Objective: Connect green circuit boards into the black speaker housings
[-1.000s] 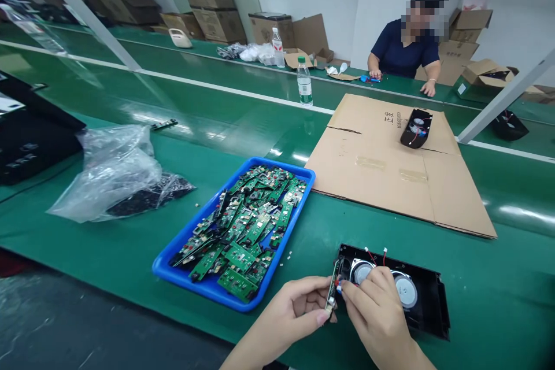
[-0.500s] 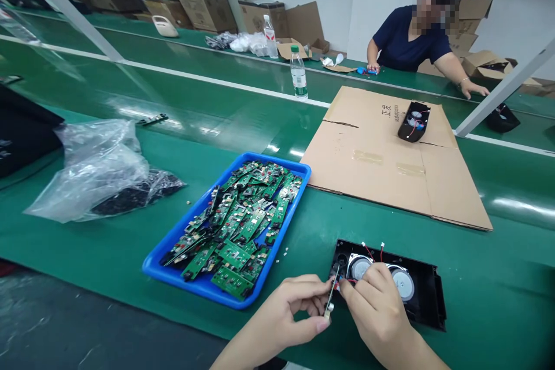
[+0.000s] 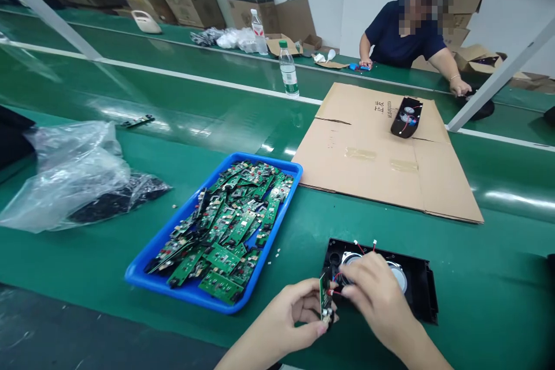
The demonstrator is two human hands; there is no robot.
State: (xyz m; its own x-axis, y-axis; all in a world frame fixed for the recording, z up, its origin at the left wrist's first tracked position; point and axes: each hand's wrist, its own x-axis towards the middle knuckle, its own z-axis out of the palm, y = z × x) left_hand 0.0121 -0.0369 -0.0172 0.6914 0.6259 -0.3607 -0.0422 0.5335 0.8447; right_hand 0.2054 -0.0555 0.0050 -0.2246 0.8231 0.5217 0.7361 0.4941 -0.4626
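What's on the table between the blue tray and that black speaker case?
In the head view, a few tiny pale bits lie on the green tabletop between the blue tray and the black speaker case, too small to identify.

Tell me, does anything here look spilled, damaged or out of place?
Small white bits lie loose beside the blue tray, as if dropped. The cardboard sheet has a dark slit near its left edge, perhaps a tear. A lone strip, seemingly a circuit board, lies apart from the tray's boards.
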